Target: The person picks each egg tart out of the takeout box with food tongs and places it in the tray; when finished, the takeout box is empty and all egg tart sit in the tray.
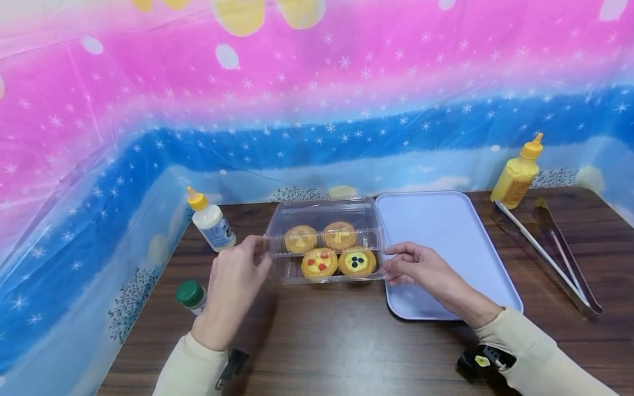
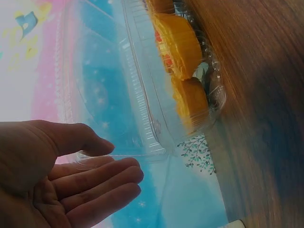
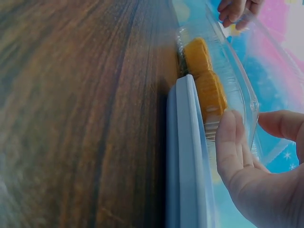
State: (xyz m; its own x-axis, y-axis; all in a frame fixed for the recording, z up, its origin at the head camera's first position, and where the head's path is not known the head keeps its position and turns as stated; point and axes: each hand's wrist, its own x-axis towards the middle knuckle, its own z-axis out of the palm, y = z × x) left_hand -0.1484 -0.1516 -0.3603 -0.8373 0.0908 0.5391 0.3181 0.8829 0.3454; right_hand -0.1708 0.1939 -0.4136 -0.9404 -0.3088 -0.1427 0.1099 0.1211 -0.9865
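A clear plastic clamshell container [image 1: 327,212] stands on the table with its hinged lid tilted up. Inside are several egg tarts: one tart with red pieces [image 1: 319,263], one tart with dark berries [image 1: 357,262], and plain tarts [image 1: 300,238] behind. My left hand [image 1: 238,283] holds the lid's left edge, thumb and fingers on either side of its corner in the left wrist view. At the right end, my right hand [image 3: 256,166] pinches the container's rim between thumb and fingertips. The right hand sits above the edge of a pale lavender tray [image 1: 446,236].
A white squeeze bottle with yellow cap [image 1: 214,225] and a green-lidded jar [image 1: 190,294] stand left. At the right are a yellow squeeze bottle [image 1: 517,173] and metal tongs [image 1: 550,258]. A patterned cloth [image 1: 317,110] hangs behind the wooden table [image 1: 322,341].
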